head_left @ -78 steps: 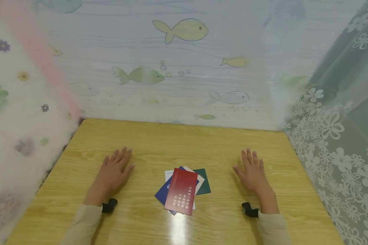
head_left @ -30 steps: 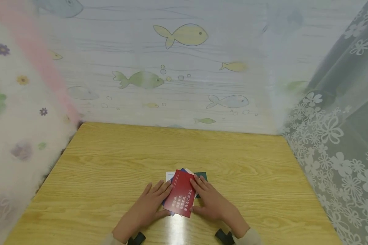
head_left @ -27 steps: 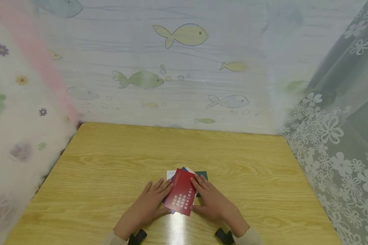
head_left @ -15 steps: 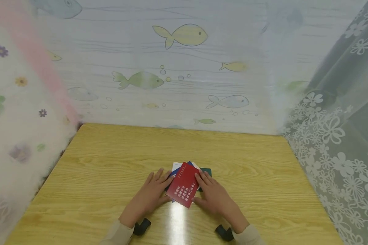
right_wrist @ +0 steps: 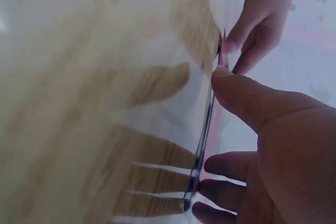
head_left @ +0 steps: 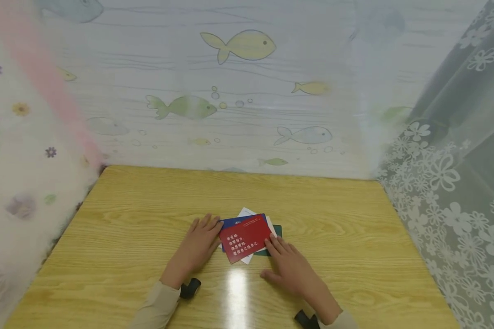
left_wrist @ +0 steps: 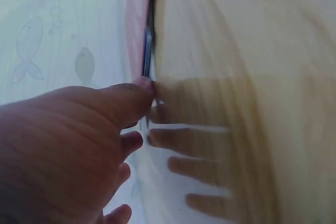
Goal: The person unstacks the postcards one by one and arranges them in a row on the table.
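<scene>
A loose pile of thin booklets lies fanned out on the wooden table. Topmost is a red booklet (head_left: 244,240) with white characters, turned slantwise. Under it show a blue booklet (head_left: 230,222), a white one (head_left: 245,211), a pale one and a green booklet (head_left: 277,230) at the right. My left hand (head_left: 195,249) lies at the pile's left edge, fingers extended. On the other side, my right hand (head_left: 294,269) has straight fingertips on the red booklet's right edge, its thumb apart from the pile. Both wrist views catch the pile (right_wrist: 207,129) edge-on.
The wooden table (head_left: 164,192) reaches back to a wall covering (head_left: 247,114) printed with fish. A flowered cloth (head_left: 33,173) borders the left side, and a lace curtain (head_left: 448,183) hangs at the right. A bright reflection lies on the near tabletop.
Both hands came in from the sides to the pile. It then slid slightly away from me, and the red and blue booklets turned counterclockwise. The right thumb moved off the red booklet.
</scene>
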Demonstrator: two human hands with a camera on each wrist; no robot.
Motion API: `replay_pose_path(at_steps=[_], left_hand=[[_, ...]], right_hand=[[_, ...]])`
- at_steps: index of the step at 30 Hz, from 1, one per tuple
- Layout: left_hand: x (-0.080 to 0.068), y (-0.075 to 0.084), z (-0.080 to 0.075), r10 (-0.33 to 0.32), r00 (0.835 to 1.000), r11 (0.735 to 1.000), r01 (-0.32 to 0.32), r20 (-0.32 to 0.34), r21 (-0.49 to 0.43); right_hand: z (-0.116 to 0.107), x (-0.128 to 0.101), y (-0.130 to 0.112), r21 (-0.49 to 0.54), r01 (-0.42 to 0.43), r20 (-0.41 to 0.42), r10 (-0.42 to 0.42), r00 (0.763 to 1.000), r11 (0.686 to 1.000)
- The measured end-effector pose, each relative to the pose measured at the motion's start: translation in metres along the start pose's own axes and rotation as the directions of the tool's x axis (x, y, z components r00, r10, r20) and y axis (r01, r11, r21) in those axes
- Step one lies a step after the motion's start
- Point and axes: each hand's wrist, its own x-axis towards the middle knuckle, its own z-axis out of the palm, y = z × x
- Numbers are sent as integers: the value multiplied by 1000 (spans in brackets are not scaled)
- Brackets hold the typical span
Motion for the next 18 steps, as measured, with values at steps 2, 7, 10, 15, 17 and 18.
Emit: replay_pose_path(at_steps=[2,7,10,15,17,18], left_hand=[[0,0,1,-5,1000,1000,5,-9,11],[-3,-2,1,-8,1000,1000,8,-23,-2],[-6,-5,-2,-6,1000,999,5,-31,-44],[-8,-8,-9,-1,1000,992,1,-1,-126],[-9,-9,-11,4,1000,989,-2,16,-147],[-9,-9,-12,11,1000,988,-9,16,-154]], right_hand=[[-1,-6,-2,8,14,0,-14,1000,1000],[-4,-17,-7,49,49,18,-50,999,998],[-5,-21,-4,94,79,28,-82,996,992],[-14,-11,12,236,126,-13,-126,992,964],[-18,-2,20,279,145,-39,-139,989,949],[-20,4,23,287,149,-49,-141,989,946]])
